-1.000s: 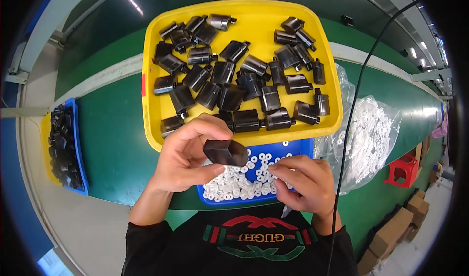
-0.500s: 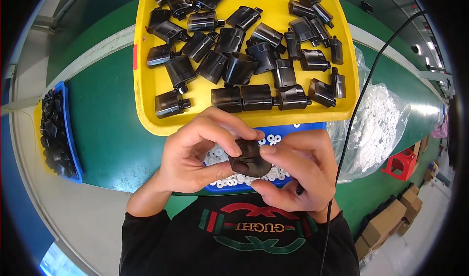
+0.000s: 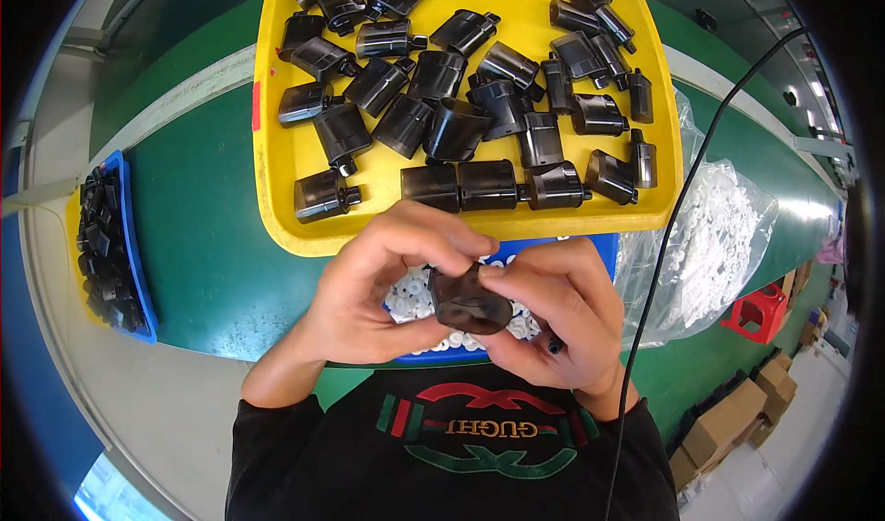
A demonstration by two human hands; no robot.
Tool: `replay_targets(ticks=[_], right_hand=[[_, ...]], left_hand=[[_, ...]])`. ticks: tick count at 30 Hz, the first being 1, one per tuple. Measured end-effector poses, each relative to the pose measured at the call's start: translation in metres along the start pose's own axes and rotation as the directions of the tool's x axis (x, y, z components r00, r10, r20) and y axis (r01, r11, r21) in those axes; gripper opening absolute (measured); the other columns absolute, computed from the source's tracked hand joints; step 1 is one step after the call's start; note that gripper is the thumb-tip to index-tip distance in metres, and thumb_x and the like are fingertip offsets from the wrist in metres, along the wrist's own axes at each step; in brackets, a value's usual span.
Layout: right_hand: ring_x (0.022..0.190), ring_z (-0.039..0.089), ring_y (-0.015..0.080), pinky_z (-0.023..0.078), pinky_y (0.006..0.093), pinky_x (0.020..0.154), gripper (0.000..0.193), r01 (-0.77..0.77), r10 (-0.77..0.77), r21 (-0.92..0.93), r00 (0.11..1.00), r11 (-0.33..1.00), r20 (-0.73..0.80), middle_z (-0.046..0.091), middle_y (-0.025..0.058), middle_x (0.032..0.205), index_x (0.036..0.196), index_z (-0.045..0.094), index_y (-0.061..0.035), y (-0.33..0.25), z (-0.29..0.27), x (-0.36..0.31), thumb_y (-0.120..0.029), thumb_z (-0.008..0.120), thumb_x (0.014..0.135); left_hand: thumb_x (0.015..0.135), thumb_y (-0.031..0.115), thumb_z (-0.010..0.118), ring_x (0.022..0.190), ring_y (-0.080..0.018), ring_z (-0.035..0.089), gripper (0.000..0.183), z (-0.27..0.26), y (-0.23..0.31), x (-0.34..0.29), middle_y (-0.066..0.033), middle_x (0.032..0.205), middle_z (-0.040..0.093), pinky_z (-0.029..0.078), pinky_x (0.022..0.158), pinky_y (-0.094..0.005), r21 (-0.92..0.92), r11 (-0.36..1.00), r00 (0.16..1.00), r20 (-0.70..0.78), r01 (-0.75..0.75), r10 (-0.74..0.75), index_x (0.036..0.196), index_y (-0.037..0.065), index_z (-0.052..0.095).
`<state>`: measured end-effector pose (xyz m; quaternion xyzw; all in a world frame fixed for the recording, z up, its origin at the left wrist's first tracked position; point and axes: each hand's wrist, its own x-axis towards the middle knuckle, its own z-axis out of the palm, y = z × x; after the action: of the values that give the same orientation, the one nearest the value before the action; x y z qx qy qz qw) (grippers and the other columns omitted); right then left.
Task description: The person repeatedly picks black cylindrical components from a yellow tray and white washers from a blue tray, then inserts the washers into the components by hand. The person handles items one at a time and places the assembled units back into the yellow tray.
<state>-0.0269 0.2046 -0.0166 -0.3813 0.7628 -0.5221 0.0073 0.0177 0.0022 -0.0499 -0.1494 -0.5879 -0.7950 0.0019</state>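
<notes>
My left hand (image 3: pixel 369 286) pinches a dark, see-through plastic housing (image 3: pixel 472 301) between thumb and fingers, above a blue tray (image 3: pixel 604 252). On the other side my right hand (image 3: pixel 562 313) has its thumb on the top edge of the housing and its fingers against the lower side. A small black rod end (image 3: pixel 555 345) pokes out from the curled fingers of that hand; the rest of it is hidden. Small white rings (image 3: pixel 410 295) fill the blue tray beneath, partly covered by my hands. Whether a ring sits inside the housing, I cannot tell.
Beyond my hands a yellow tray (image 3: pixel 318 242) holds many similar dark housings. A clear bag of white rings (image 3: pixel 710 244) lies at right, with a black cable (image 3: pixel 678 212) hanging in front. A blue bin (image 3: pixel 138 272) of dark parts stands left; a red stool (image 3: pixel 758 311) is on the floor.
The housing has turned, so more of its broad face shows. My right hand has moved slightly inward and its fingers have closed against the housing's lower side.
</notes>
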Motion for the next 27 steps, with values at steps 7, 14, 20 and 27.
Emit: replay_targets(ticks=[7,14,20,27], right_hand=[[0.061,0.054,0.0123,0.042,0.0229,0.048,0.044,0.017,-0.018,0.079,1.000,0.997,0.013,0.064,0.0085,0.105,0.110,0.070,-0.0045,-0.011,-0.003,-0.001,-0.001,0.077,0.067],[0.060,0.056,0.0125,0.039,0.0224,0.053,0.013,0.277,-0.112,0.756,0.958,0.593,-0.263,0.060,0.0051,0.071,0.075,0.053,-0.0069,-0.023,-0.033,0.015,-0.002,0.061,0.084],[0.044,0.044,0.0119,0.028,0.0243,0.037,0.026,0.363,-0.094,0.808,0.927,0.463,-0.363,0.055,0.0034,0.060,0.069,0.047,-0.0097,-0.034,0.005,0.036,0.001,0.064,0.085],[0.046,0.042,0.0143,0.028,0.0276,0.040,0.024,0.118,-0.038,0.774,0.992,0.622,-0.121,0.054,0.0055,0.061,0.071,0.052,-0.0056,-0.030,0.014,0.032,0.009,0.069,0.079]], left_hand=[[0.069,0.004,0.083,0.091,-0.0274,0.066,0.051,-0.002,0.005,0.001,-0.0146,0.102,0.066,0.053,0.075,-0.0350,0.360,0.931,0.981,0.192,-0.057,-0.015,0.117,0.000,0.064],[0.064,-0.002,0.081,0.059,-0.0158,0.061,0.022,0.010,0.013,0.004,-0.0039,0.071,0.066,0.044,0.053,-0.0266,0.420,0.907,0.993,0.083,0.037,-0.079,0.080,0.006,0.069],[0.063,0.000,0.084,0.057,-0.0173,0.061,0.023,0.010,-0.001,-0.002,-0.0049,0.069,0.064,0.044,0.051,-0.0281,0.470,0.882,1.000,0.013,-0.022,0.018,0.080,0.004,0.069],[0.057,0.006,0.087,0.059,-0.0210,0.061,0.035,0.009,-0.002,-0.006,-0.0065,0.070,0.062,0.046,0.051,-0.0310,0.539,0.840,0.998,0.006,-0.057,0.064,0.086,0.004,0.067]])
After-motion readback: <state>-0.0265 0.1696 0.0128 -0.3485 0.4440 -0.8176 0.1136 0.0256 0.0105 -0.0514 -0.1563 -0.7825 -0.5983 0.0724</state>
